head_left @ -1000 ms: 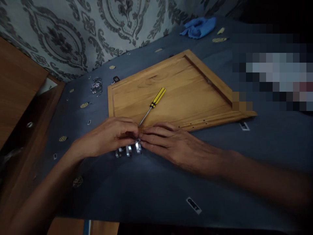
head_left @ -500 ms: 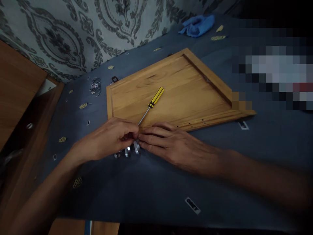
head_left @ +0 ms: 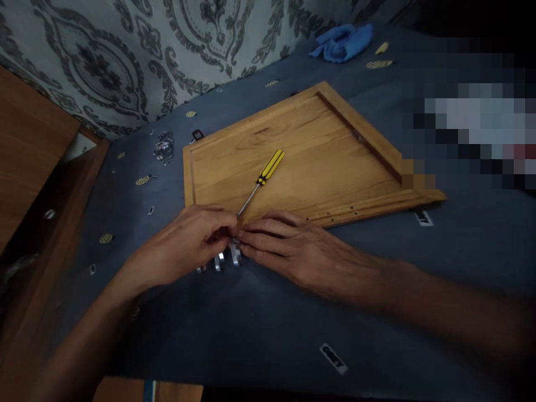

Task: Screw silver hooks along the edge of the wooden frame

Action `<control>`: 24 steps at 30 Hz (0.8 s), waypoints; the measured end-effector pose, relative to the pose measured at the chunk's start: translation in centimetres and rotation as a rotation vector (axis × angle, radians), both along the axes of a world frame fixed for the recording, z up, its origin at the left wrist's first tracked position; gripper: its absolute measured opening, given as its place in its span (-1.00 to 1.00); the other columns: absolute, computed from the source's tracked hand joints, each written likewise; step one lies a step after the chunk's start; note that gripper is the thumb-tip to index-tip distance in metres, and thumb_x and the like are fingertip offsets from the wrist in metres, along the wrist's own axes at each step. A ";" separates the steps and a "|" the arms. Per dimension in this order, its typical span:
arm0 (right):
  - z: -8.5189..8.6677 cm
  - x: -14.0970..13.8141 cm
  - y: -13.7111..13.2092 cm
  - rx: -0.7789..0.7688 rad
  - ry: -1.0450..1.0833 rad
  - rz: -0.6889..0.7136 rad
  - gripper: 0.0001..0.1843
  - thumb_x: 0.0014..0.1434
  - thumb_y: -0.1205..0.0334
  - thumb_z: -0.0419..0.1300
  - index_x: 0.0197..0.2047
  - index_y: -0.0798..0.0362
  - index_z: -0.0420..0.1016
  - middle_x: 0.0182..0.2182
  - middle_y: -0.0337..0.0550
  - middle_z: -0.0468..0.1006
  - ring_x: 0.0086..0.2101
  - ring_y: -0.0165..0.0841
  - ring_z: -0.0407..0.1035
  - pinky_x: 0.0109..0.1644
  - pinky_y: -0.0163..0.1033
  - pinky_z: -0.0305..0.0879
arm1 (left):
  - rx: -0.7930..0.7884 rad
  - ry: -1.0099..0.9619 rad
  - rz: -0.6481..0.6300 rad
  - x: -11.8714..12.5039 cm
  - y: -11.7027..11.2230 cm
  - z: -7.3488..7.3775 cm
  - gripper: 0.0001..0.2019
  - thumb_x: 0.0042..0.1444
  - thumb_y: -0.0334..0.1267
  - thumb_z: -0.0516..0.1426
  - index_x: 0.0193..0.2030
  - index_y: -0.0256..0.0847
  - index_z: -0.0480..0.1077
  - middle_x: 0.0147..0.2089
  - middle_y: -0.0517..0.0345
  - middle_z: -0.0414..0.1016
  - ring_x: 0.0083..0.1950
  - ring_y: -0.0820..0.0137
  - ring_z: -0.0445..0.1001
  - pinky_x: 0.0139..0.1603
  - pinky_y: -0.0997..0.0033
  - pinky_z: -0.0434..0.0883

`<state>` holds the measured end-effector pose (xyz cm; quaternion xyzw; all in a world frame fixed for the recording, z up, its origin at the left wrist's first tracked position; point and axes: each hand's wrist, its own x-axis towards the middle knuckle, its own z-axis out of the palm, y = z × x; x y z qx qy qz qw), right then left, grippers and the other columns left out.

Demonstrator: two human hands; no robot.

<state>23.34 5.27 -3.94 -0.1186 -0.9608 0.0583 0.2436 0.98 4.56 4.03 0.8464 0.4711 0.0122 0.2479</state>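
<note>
A framed wooden panel lies flat on the dark cloth, with a yellow-and-black screwdriver resting across it, its shaft tip near my fingers. At the panel's near edge, my left hand is closed in a pinch; whatever sits between thumb and forefinger is hidden. My right hand lies flat with fingers stretched along the same edge. Its fingertips touch or nearly touch a shiny curved metal piece. Several such metal pieces jut out from that edge below my left hand, partly covered by it.
A heap of small metal hardware lies left of the panel, and a dark metal piece stands by its far left corner. A blue cloth is at the back. Wooden furniture borders the left side.
Both hands keep almost the same place at the panel's edge. The view has shifted slightly; the panel and screwdriver have barely moved within it.
</note>
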 end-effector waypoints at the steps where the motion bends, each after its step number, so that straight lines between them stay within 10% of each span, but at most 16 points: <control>1: 0.0 0.0 0.0 0.001 0.004 0.002 -0.65 0.49 0.34 -0.03 0.09 0.18 0.56 0.05 -0.04 0.62 0.08 -0.21 0.41 0.17 -0.02 0.39 | -0.002 0.001 0.010 0.0 0.0 0.0 -0.86 0.17 -0.49 0.14 -0.31 -0.21 0.48 -0.39 0.27 0.51 -0.44 0.52 0.41 -0.41 0.54 0.26; 16: 0.1 0.0 -0.1 -0.004 0.045 0.003 -0.64 0.47 0.40 -0.04 0.05 0.19 0.58 -0.02 -0.05 0.65 -0.03 -0.21 0.46 0.08 -0.03 0.43 | 0.082 -0.310 0.352 -1.2 -1.3 -0.3 -0.91 0.22 -0.27 0.20 -0.24 -0.18 0.55 -0.33 0.19 0.61 -0.33 0.43 0.54 -0.30 0.48 0.45; 24: -0.3 0.0 -0.3 0.042 0.122 -0.017 -0.56 0.47 0.45 -0.14 0.06 0.25 0.57 0.00 -0.05 0.64 -0.01 -0.19 0.45 0.12 -0.03 0.40 | 0.059 -0.358 0.305 -1.3 -2.0 -0.4 -0.91 0.26 -0.31 0.22 -0.15 -0.14 0.58 -0.25 0.17 0.63 -0.27 0.43 0.54 -0.24 0.46 0.44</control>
